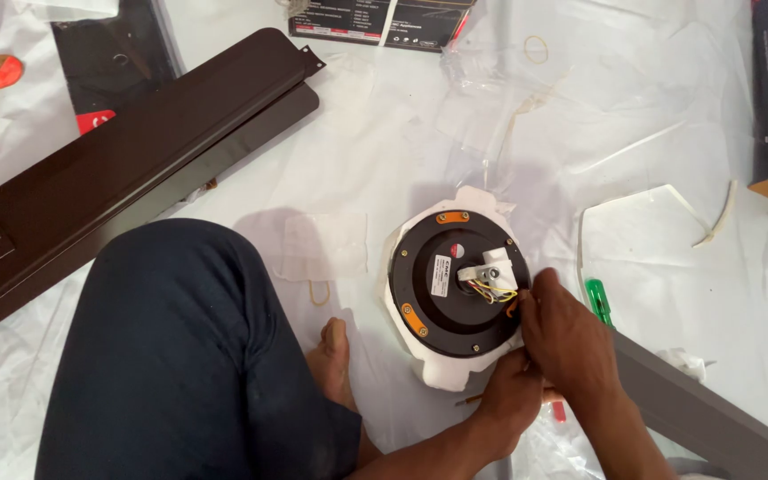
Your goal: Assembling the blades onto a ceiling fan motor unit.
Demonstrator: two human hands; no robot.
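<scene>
A round black fan motor (pixel 442 298) lies flat on a white foam cradle (pixel 428 369) on the sheeted floor, with orange pads on its rim and a white terminal block with yellow wires (pixel 489 274) at its hub. My right hand (pixel 566 342) pinches at the motor's right rim, beside an orange pad. Below it, my left hand (pixel 508 396) rests against the foam's lower right edge. What the fingers grip is too small to tell.
Dark brown fan blades (pixel 126 169) lie stacked at the left, another blade (pixel 704 409) at the lower right. A green-handled screwdriver (pixel 597 300) lies right of my hands. My knee in dark trousers (pixel 188 356) and a bare foot (pixel 335 360) fill the lower left. Boxes (pixel 375 22) stand behind.
</scene>
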